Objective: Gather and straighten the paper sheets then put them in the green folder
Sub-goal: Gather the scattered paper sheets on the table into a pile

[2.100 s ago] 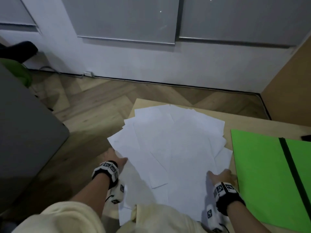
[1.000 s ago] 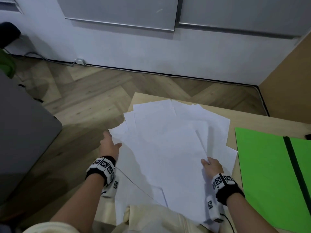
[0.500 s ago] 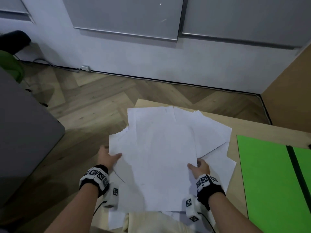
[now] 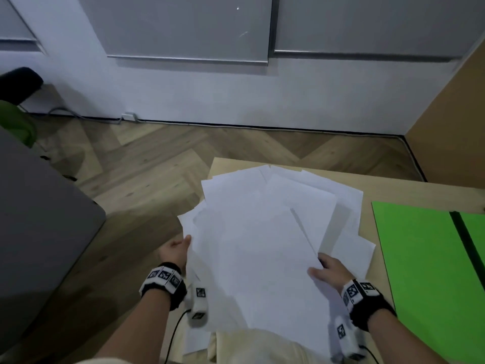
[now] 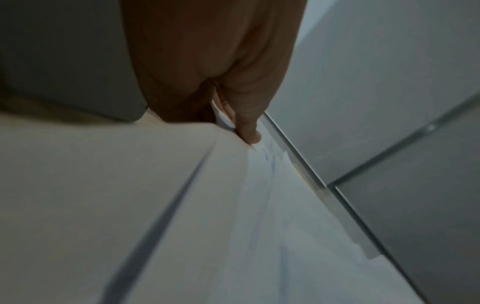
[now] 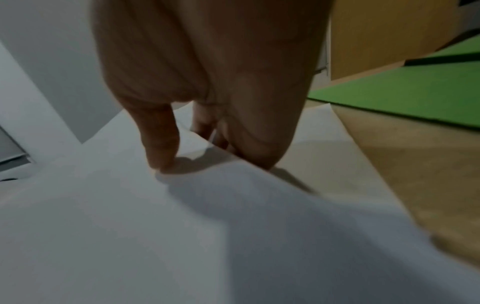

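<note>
The fingers [image 6: 163, 144] of the right hand [image 4: 329, 273] curl over the near right edge of the loose fan of white paper sheets [image 4: 262, 232], thumb on top and the rest tucked beneath, pinching it. The left hand [image 4: 174, 252] pinches the left edge the same way, its thumb [image 5: 249, 123] pressed on the top sheet. Between the 2 hands the sheets overlap in 1 rough pile on the light wooden counter [image 4: 393, 190], corners splayed at many angles and some hanging past the counter's left edge. Gathering looks about half done; squaring the edges has not begun. The flat bright green folder with a black stripe [image 4: 420, 258] lies just right of the pile, holding no paper.
</note>
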The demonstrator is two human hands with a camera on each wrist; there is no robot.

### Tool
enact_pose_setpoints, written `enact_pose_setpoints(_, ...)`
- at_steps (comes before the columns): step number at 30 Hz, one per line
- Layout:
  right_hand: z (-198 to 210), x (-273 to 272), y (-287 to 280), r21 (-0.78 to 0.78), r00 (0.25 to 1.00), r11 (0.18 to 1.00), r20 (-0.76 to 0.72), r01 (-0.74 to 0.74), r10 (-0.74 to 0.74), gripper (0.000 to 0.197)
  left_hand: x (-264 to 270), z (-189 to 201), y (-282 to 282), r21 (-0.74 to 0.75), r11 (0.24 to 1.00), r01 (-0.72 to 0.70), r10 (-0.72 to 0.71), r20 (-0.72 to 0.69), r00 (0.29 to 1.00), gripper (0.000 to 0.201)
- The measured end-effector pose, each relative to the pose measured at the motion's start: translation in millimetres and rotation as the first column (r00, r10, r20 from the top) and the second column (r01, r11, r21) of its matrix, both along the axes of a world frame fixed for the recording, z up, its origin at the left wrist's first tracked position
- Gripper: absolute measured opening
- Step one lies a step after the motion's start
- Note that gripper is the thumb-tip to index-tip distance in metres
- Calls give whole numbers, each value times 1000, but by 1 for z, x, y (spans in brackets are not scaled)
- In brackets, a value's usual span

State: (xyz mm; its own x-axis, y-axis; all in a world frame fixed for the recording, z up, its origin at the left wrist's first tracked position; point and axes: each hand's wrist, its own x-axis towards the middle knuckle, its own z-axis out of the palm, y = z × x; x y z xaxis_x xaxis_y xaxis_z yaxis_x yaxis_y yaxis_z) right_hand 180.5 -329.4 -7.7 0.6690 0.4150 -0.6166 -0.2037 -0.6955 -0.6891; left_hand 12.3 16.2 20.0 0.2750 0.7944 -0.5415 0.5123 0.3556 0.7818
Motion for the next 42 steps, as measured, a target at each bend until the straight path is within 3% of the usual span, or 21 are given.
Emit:
enact_pose_setpoints(4,-9,-12,16,114,975,969,8,220,-222,50,12,-8,-14,-38,989,141,-141,13,990,46)
enact_pose_setpoints(7,-7,-13,16,139,946,945,89,297,-311,56,4,-24,-14,-77,968,239,-235,57,970,80)
enact_pose_setpoints(10,-4,-5,9,155,883,901,187,406,-430,46,-20,-21,-21,-168,935,314,-281,194,940,59)
enact_pose_setpoints(12,-3,-7,12,128,894,919,213,374,-393,44,-32,-28,-25,-208,906,368,-337,168,926,72)
enact_pose_setpoints(15,-2,-22,33,46,970,980,144,192,-196,40,-30,-53,-26,-153,926,346,-323,155,933,86)
enact_pose_setpoints(18,1,-32,50,-23,991,1000,137,-2,5,15,-18,-49,-31,-164,944,285,-251,199,947,72)
enact_pose_setpoints(20,1,-28,46,-42,976,996,207,84,-74,16,-15,-50,-29,-168,946,279,-243,206,948,65)
enact_pose_setpoints(22,1,-18,29,-132,908,940,332,315,-258,34,-16,-62,-22,-178,943,280,-242,211,947,77)
enact_pose_setpoints(25,6,-13,-11,-348,765,694,426,631,-482,56,-19,-77,-16,-186,942,278,-244,187,952,93)
enact_pose_setpoints(26,7,-14,-21,-371,732,634,421,678,-536,62,-19,-73,-18,-190,942,276,-243,180,953,88)
enact_pose_setpoints(28,4,-14,-31,-337,683,595,396,730,-614,68,-16,-55,-28,-161,946,281,-254,168,952,65)
enact_pose_setpoints(31,1,-11,-25,-165,653,635,277,755,-704,72,-9,-48,-38,-121,955,269,-254,132,958,43)
enact_pose_setpoints(33,2,-8,-19,-97,694,689,179,718,-698,69,-5,-48,-42,-132,953,273,-255,136,957,43)
enact_pose_setpoints(37,-5,-4,-21,-64,821,824,155,563,-549,46,-4,-54,-35,-148,965,218,-190,184,964,52)
enact_pose_setpoints(40,-5,-3,-28,-69,850,856,179,512,-495,33,-7,-50,-25,-114,989,92,-71,177,982,34)
enact_pose_setpoints(42,-2,-3,-30,-120,872,868,153,483,-464,30,-9,-50,-21,-128,987,96,-76,158,985,29)
